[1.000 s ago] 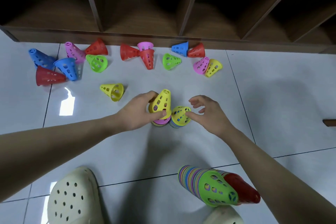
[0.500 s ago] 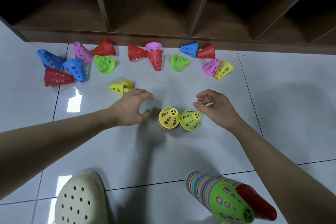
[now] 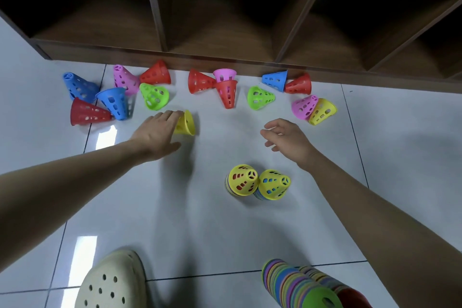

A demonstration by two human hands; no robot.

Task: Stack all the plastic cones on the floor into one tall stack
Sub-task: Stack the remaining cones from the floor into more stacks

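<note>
Stacks of cones lie nearest: a long one tipped on its side (image 3: 300,285) by the cream shoe (image 3: 112,280), and two short upright ones, each capped in yellow (image 3: 242,180) (image 3: 273,184), which both hands have let go of in the last second. The left hand (image 3: 156,132) has since reached out to a loose yellow cone (image 3: 186,123), fingers over its narrow end, though a closed hold cannot be confirmed; the right hand (image 3: 287,140) hovers loosely curled and empty. Farther off, loose cones (image 3: 226,92) remain scattered along the wooden shelf (image 3: 225,57), so much stacking is left.
</note>
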